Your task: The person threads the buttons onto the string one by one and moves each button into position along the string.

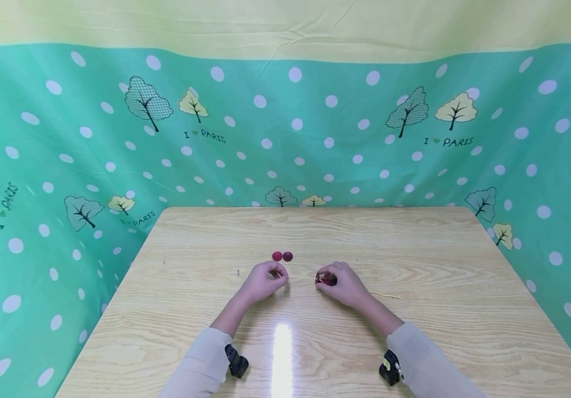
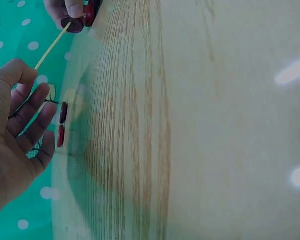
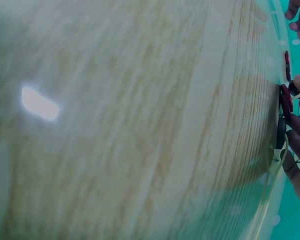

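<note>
My left hand (image 1: 263,283) pinches the end of a yellow string (image 2: 51,49) between thumb and index finger, its other fingers loosely bent. The string runs taut across to a dark maroon button (image 2: 72,25), passing through its middle. That button is pinched by the fingertips of my right hand (image 1: 345,284). Beside it, under the same hand, are several more strung buttons, a red button (image 2: 89,14) and a dark button (image 3: 281,133) among them, partly hidden by fingers. Just beyond my left hand, a red button (image 1: 277,256) and a purple button (image 1: 288,256) lie side by side.
The string's loose tail (image 1: 387,295) lies on the wooden table (image 1: 190,331) right of my right wrist. A green dotted curtain (image 1: 315,110) hangs behind the table and along both sides. Each forearm wears a black wrist camera (image 1: 237,362).
</note>
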The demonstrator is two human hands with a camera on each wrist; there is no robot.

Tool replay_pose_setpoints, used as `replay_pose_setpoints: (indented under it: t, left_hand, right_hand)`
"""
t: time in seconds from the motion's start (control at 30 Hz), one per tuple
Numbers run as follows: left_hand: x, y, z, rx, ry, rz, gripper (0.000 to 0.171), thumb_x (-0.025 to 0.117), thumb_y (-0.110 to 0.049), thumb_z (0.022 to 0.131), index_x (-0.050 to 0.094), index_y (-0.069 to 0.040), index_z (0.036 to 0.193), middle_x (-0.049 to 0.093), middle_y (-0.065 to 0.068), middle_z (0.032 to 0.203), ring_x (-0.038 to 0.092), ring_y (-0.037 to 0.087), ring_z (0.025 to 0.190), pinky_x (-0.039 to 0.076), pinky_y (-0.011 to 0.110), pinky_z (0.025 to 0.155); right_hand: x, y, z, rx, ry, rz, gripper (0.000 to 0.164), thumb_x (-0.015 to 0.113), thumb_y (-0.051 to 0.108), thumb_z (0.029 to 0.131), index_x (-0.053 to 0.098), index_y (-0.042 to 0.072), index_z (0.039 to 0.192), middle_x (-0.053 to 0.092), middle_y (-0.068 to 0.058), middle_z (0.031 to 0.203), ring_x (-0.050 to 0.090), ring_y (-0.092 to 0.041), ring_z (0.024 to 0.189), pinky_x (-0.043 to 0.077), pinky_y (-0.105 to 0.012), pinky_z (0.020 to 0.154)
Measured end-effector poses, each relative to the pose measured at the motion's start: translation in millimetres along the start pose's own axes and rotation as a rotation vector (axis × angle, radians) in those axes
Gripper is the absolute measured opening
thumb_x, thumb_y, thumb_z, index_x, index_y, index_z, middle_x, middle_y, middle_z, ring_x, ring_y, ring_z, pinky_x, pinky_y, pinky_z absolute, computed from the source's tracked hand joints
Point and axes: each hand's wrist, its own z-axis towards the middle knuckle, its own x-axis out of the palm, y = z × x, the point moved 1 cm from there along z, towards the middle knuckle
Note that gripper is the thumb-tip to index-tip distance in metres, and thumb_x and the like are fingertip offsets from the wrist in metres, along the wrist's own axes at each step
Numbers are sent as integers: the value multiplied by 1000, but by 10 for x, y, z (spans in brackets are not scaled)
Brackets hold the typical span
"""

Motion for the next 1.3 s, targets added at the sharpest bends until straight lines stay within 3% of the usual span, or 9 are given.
replay_pose_setpoints:
  t: [0.3, 0.67, 1.3]
  left_hand:
    - [-20, -17, -7, 10, -13, -2, 10, 63, -17, 83, 66, -12, 91, 64, -1, 90, 57, 13, 84, 49, 27, 73]
    - [-12, -15, -4, 15, -5, 2, 10, 63, -18, 83, 65, -13, 92, 64, -1, 90, 57, 13, 85, 48, 27, 74]
    - [7, -30, 4, 13, -7, 5, 9, 63, -18, 84, 65, -13, 92, 64, -1, 91, 57, 14, 85, 49, 26, 72]
  right_hand:
    - [-2, -16, -23, -29, 7, -106, 28, 75, 30, 77, 70, 15, 102, 60, 2, 91, 49, -12, 86, 43, -30, 73]
    - [-17, -40, -46, -53, 21, -161, 28, 75, 30, 77, 71, 18, 102, 58, -1, 98, 52, -18, 94, 44, -37, 81]
    - [-73, -32, -8, 28, 48, -45, 29, 74, 28, 78, 69, 15, 104, 59, 0, 98, 53, -17, 92, 43, -36, 80]
